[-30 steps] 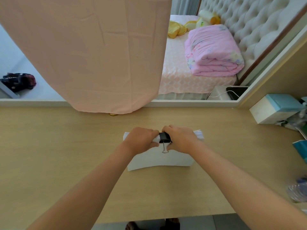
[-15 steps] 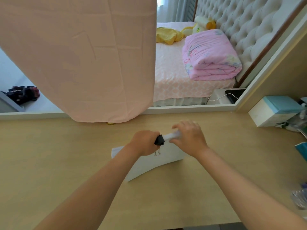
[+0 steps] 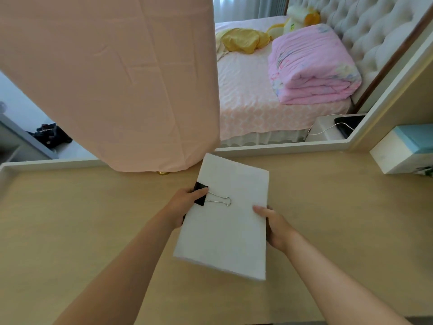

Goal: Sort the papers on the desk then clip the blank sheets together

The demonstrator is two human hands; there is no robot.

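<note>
A thick stack of blank white sheets point(image 3: 227, 226) is held flat above the wooden desk point(image 3: 70, 226), its long side running away from me. A black binder clip point(image 3: 201, 194) grips the stack's left edge, and its silver wire handle lies folded onto the top sheet. My left hand point(image 3: 187, 205) holds the left edge with the thumb on the clip. My right hand point(image 3: 271, 225) grips the right edge, thumb on top and fingers underneath.
A pink curtain point(image 3: 112, 80) hangs down to the desk's far edge, just left of the stack. A white and teal box point(image 3: 403, 148) stands at the far right of the desk. Beyond the desk is a bed with a folded pink quilt point(image 3: 311, 66).
The stack stood on edge with both hands at the clip on top. It has since been turned and laid flat, face up. My right hand moved to its right edge.
</note>
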